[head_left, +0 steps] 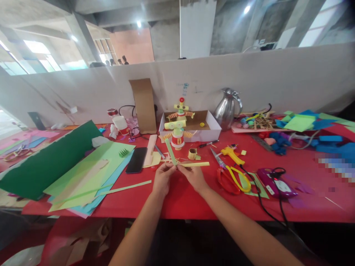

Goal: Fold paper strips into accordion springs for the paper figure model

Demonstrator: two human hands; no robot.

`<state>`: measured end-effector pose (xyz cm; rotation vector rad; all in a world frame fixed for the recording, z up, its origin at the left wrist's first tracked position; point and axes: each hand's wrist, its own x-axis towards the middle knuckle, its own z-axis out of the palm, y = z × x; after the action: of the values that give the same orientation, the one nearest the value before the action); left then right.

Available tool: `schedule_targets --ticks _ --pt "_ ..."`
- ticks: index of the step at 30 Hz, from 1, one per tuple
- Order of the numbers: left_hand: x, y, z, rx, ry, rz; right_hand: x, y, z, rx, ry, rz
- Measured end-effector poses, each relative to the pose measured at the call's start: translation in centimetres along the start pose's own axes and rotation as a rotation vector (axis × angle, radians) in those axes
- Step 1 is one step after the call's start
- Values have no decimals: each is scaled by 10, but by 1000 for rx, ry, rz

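My left hand [162, 178] and my right hand [195, 176] meet fingertip to fingertip over the red table, both pinched closed. Between them are the ends of two narrow paper strips that cross at a corner. The green paper strip [170, 150] points up and away from my left fingertips. From my right fingers the yellow paper strip [200, 164] sticks out to the right. Whether the ends are glued together I cannot tell. Just beyond stands a small paper figure [178, 140] with pleated arms, and a small rolled paper ring [192, 153] sits to its right.
Coloured paper sheets [83, 173] and a black phone [136, 160] lie at left. Scissors [235, 179], a yellow glue gun [233, 155] and a purple power box [277, 183] with cables lie at right. Behind are a white box [206, 136], a second figure [181, 115] and a metal jug [227, 109].
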<state>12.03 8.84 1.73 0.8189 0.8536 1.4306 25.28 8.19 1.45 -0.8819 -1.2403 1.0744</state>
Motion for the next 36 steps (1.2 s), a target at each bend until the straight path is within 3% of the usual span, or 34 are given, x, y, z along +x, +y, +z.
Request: schedule_targets --ticks 10,19,30,36 --pt "1 -3 0 -1 40 8 1 1 -2 88 8 89" --pt "-3 6 1 43 -74 -82 1 -7 -6 150 92 183" --pt "-5 6 3 132 -155 17 2 -6 -9 216 58 241" --pt "-3 3 0 117 -139 2 3 -5 -9 237 39 277"
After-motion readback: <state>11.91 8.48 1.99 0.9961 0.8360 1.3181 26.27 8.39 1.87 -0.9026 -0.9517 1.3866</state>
